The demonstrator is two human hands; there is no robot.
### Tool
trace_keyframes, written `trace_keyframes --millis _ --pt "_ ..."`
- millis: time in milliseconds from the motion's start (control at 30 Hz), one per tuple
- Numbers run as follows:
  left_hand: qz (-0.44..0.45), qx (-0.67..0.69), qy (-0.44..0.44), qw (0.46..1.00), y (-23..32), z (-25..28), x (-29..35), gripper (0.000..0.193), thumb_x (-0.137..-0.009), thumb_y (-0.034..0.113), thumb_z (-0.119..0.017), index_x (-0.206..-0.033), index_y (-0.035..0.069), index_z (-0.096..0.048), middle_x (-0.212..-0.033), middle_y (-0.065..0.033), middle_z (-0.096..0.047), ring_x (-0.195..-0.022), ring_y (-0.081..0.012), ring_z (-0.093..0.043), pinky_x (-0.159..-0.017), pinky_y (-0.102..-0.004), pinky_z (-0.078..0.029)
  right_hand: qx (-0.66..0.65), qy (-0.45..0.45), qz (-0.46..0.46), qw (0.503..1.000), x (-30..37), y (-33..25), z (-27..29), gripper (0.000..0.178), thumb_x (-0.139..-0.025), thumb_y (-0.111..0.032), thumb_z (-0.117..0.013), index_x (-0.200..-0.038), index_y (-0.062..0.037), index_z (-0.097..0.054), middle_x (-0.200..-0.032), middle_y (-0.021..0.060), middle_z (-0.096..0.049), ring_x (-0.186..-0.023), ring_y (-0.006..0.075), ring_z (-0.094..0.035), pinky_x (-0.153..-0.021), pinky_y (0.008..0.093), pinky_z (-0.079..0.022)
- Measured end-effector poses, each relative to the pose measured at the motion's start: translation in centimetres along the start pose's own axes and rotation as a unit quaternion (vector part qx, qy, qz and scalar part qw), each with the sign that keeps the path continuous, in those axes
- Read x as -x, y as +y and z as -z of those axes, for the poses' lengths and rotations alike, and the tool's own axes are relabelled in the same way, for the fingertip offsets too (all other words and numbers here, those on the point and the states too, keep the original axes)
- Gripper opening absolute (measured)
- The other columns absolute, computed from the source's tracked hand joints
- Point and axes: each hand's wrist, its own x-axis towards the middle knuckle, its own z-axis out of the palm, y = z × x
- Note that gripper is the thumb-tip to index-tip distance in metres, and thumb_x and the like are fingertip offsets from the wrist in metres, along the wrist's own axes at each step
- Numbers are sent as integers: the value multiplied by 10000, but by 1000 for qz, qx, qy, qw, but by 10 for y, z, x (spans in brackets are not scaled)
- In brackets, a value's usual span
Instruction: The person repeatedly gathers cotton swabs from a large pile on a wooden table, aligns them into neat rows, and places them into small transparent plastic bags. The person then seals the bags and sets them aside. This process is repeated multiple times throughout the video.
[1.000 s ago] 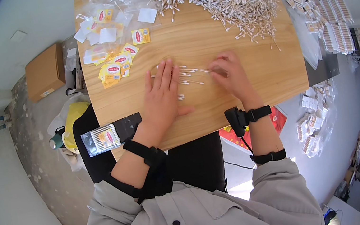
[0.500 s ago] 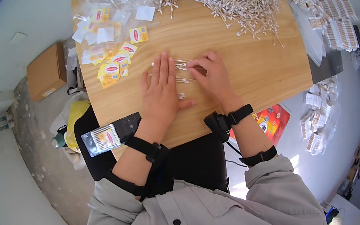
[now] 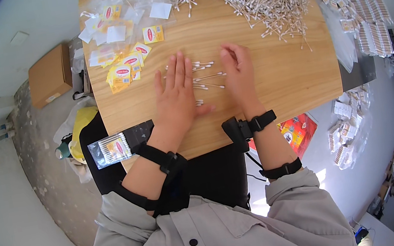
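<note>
Slim white-tipped wooden cotton swabs [image 3: 210, 76] lie on the light-brown wooden tabletop [image 3: 294, 74]. The left grip [image 3: 174, 100], flat and unclenched, covers part of the swabs; the right grip [image 3: 241, 75], fingers curled, is just right of the swabs, whether grasping anything I cannot tell.

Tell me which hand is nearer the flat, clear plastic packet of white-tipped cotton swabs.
Left. The left hand is palm-down, forward and right of the packet; the right hand is farther off to the right, beyond the left one.
</note>
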Motion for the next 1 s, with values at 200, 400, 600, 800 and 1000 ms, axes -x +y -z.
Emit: trace_keyframes --millis 200,400,600,800,1000 --pt "-11 17 -4 1000 9 -1 19 1150 -660 577 -783 -1524 19 -267 -1605 -127 -245 -1493 -252 -214 -1167 -526 -183 -239 -30 -94 966 16 12 2 432 -1077 -287 -350 -1304 49 -499 -1329 145 -512 -1237 244 -519 -1098 369 -391" --pt "-31 66 64 995 1 -1 10 966 -667 398 -840 -1434 15 -394 -1537 -153 -338 -1470 -304 -247 -1165 -538 -190 -216 14 -49 975 34 10 2 405 -1072 -259 -362 -1315 38 -496 -1285 135 -513 -1250 243 -486 -1092 368 -384" --pt "-27 116 68 991 -3 5 9 953 -648 373 -858 -1408 12 -411 -1517 -164 -348 -1463 -329 -248 -1174 -544 -185 118 -105 97 983 17 2 19 270 -844 -19 -664 -1102 -100 -684 -1088 129 -524 -1055 268 -553 -885 374 -498" --pt "-32 61 -16 997 -12 10 18 1180 -596 506 -851 -1503 0 -289 -1584 -155 -259 -1497 -294 -185 -1195 -551 -136 183 -214 113 953 -7 4 30 184 -810 8 -718 -973 -75 -713 -1133 83 -504 -968 182 -590 -713 285 -543" --pt "-30 44 0 999 -8 1 30 1190 -617 548 -810 -1515 -10 -265 -1609 -149 -222 -1503 -287 -183 -1187 -553 -151 68 -220 34 973 -11 -1 39 183 -744 -68 -771 -920 -88 -723 -1045 89 -562 -940 246 -593 -778 341 -530"
